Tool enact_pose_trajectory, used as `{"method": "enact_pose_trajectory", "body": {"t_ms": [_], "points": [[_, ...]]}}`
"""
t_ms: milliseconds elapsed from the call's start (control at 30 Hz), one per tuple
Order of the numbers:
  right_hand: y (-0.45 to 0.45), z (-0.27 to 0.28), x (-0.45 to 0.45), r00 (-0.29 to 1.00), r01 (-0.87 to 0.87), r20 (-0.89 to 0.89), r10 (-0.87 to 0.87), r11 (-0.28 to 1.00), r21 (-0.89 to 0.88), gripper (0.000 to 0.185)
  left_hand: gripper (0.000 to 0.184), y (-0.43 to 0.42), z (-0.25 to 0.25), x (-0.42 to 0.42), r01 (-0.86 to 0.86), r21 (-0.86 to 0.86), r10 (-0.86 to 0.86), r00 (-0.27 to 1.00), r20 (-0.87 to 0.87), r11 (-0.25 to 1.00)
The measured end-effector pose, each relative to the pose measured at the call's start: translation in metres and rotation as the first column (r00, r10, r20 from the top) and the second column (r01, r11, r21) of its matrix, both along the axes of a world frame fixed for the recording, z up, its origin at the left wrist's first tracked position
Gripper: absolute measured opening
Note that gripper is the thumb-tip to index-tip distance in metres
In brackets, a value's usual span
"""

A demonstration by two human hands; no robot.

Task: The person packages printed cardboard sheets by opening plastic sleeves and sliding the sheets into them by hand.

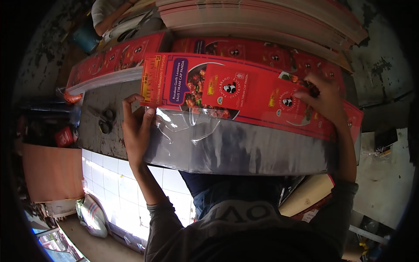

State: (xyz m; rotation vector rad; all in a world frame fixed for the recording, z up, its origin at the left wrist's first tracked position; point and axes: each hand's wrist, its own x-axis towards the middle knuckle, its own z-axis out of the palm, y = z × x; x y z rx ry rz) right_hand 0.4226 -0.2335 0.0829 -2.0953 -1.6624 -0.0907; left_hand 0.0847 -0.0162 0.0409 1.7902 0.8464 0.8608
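Note:
A long red printed card point(257, 94) with "Panda Brand" oyster sauce pictures lies across a stack of clear plastic sleeves point(244, 144). At the card's lower left corner my left hand point(137, 126) is closed, thumb in front, where loose clear plastic point(183, 124) wrinkles below the edge. My right hand point(325, 98) is bent over the card's right end, thumb and fingers curled against it; what lies under the fingertips is partly hidden. Behind, more red printed cards point(270, 54) lie in a row, and another stack of them point(118, 59) stands to the left.
Black scissors point(104, 118) rest on the worn grey table point(98, 137) left of my left hand. Tall stacks of paper or board point(262, 19) line the back. Another person's arm point(114, 18) shows at the upper left. A brown board point(52, 172) stands at the left.

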Motion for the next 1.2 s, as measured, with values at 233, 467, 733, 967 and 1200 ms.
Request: {"method": "enact_pose_trajectory", "body": {"t_ms": [233, 467, 733, 967, 1200], "points": [[0.0, -0.006, 0.001, 1.0, -0.018, -0.021, 0.02, 0.997, 0.072, 0.037, 0.028, 0.01, -0.013, -0.009, 0.012, -0.106, -0.001, 0.995, 0.098, 0.994], [-0.002, 0.002, -0.005, 0.995, -0.097, 0.037, 0.093, 0.986, 0.138, 0.045, 0.018, 0.01, -0.023, -0.012, 0.016, -0.095, 0.002, 0.982, 0.189, 0.995], [-0.003, 0.003, 0.004, 0.972, -0.208, 0.136, 0.191, 0.971, 0.119, 0.054, 0.017, 0.011, -0.02, -0.016, -0.054, -0.133, 0.084, 0.97, 0.23, 0.99], [-0.008, 0.01, 0.0, 0.993, -0.111, -0.025, 0.114, 0.989, 0.095, 0.053, 0.019, 0.016, -0.014, -0.012, -0.058, -0.16, 0.09, 0.975, 0.205, 0.985], [-0.006, 0.009, 0.003, 0.989, -0.149, 0.024, 0.148, 0.986, 0.073, 0.052, 0.021, 0.013, -0.015, -0.01, -0.095, -0.141, 0.122, 0.974, 0.191, 0.985]]}}
